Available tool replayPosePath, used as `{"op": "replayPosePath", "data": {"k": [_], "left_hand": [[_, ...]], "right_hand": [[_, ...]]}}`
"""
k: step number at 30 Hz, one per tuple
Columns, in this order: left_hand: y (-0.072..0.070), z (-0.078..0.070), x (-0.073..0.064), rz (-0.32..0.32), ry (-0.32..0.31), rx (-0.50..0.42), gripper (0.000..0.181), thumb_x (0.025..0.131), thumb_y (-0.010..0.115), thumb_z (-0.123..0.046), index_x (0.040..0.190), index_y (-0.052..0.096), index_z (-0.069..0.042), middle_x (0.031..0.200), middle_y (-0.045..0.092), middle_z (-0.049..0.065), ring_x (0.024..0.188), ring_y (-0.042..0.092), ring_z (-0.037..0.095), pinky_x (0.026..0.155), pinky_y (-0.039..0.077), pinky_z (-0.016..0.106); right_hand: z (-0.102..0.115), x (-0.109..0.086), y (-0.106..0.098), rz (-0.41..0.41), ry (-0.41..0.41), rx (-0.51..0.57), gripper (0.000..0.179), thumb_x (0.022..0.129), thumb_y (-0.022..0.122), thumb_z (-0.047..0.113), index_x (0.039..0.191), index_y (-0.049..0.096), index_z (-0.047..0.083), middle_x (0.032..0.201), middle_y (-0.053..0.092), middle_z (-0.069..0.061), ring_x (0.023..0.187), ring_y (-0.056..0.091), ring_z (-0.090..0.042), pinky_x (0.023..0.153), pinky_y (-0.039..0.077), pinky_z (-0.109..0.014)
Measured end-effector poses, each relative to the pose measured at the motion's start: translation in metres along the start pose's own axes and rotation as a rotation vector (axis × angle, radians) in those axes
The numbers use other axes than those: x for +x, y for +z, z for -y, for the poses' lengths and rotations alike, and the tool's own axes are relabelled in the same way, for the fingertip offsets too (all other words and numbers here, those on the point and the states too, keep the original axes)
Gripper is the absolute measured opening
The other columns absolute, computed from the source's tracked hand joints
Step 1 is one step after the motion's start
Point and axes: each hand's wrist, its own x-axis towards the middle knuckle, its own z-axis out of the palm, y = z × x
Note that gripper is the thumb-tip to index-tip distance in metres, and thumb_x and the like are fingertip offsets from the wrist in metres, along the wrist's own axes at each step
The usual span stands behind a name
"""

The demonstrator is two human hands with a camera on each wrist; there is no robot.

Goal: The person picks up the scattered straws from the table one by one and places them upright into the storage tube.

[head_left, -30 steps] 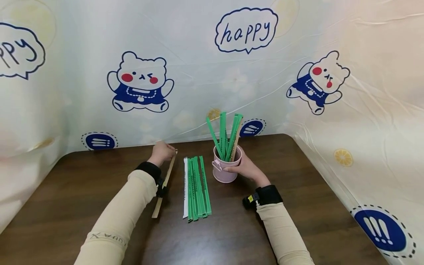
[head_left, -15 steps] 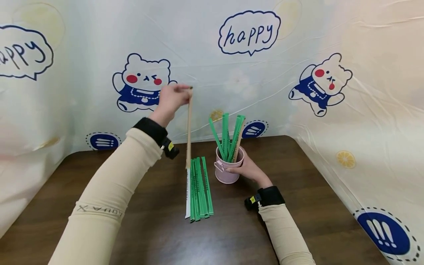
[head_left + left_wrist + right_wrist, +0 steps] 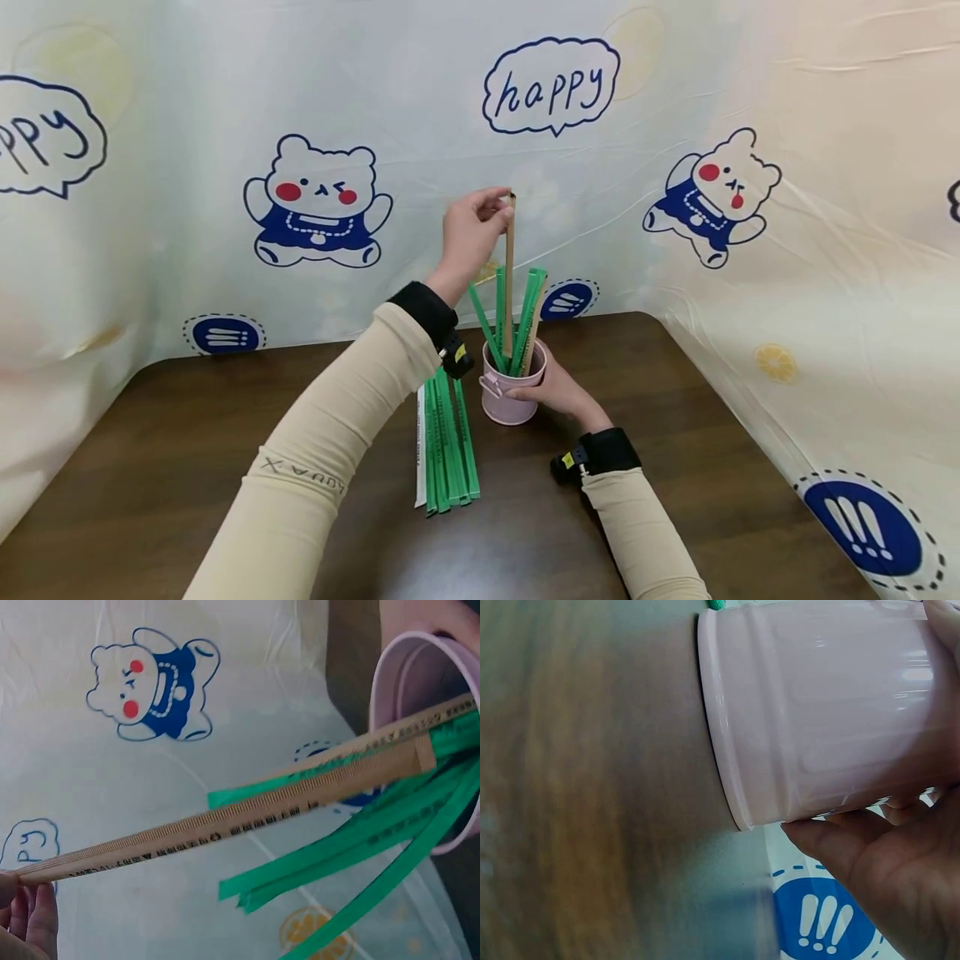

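My left hand (image 3: pixel 467 240) pinches the top end of a long slim brown paper-wrapped stick (image 3: pixel 510 267), printed and ridged along one edge. It hangs nearly upright, with its lower end (image 3: pixel 424 754) at the mouth of a small pink bucket (image 3: pixel 507 409). In the left wrist view, that end overlaps the rim and the other sticks; how deep it sits cannot be told. Several green wrapped sticks (image 3: pixel 480 315) and another brown one (image 3: pixel 534 327) lean inside the bucket. Around the bucket's right side my right hand (image 3: pixel 561 387) grips it, thumb in front.
Several green wrapped sticks (image 3: pixel 450 450) and a white one (image 3: pixel 421 450) lie side by side on the dark wooden table (image 3: pixel 247 433), left of the bucket. My left forearm partly covers their far ends. A printed cloth (image 3: pixel 435 92) hangs behind the table.
My left hand has lifted the brown stick off the table, raised it upright and carried it right to above the bucket. My right hand keeps its hold on the bucket.
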Motion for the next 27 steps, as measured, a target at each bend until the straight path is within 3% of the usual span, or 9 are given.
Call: {"op": "replayPosePath", "data": {"k": [12, 22, 27], "left_hand": [[0.027, 0.047, -0.014, 0.052, -0.041, 0.044, 0.032, 0.102, 0.059, -0.004, 0.134, 0.065, -0.001, 0.117, 0.066, 0.022, 0.11, 0.066, 0.034, 0.093, 0.058, 0.038], [0.035, 0.08, -0.028, 0.092, -0.078, 0.115, 0.031, 0.101, 0.063, -0.008, 0.131, 0.067, -0.002, 0.116, 0.068, 0.021, 0.112, 0.065, 0.034, 0.096, 0.056, 0.042], [0.039, 0.089, -0.031, 0.121, -0.104, 0.136, 0.037, 0.101, 0.063, -0.005, 0.138, 0.061, 0.0, 0.118, 0.067, 0.023, 0.112, 0.065, 0.035, 0.096, 0.057, 0.044]], "right_hand": [[0.0, 0.0, -0.003, 0.005, -0.005, -0.009, 0.103, 0.084, 0.083, 0.011, 0.162, 0.015, 0.012, 0.159, 0.036, -0.018, 0.143, 0.042, -0.037, 0.121, 0.035, -0.057], [0.001, 0.001, -0.003, 0.026, -0.019, 0.008, 0.103, 0.085, 0.083, 0.012, 0.162, 0.015, 0.014, 0.161, 0.033, -0.017, 0.146, 0.039, -0.037, 0.124, 0.032, -0.059], [0.0, 0.0, -0.003, 0.009, -0.012, 0.003, 0.104, 0.084, 0.084, 0.014, 0.162, 0.015, 0.013, 0.161, 0.034, -0.017, 0.145, 0.04, -0.037, 0.124, 0.032, -0.058]]}}
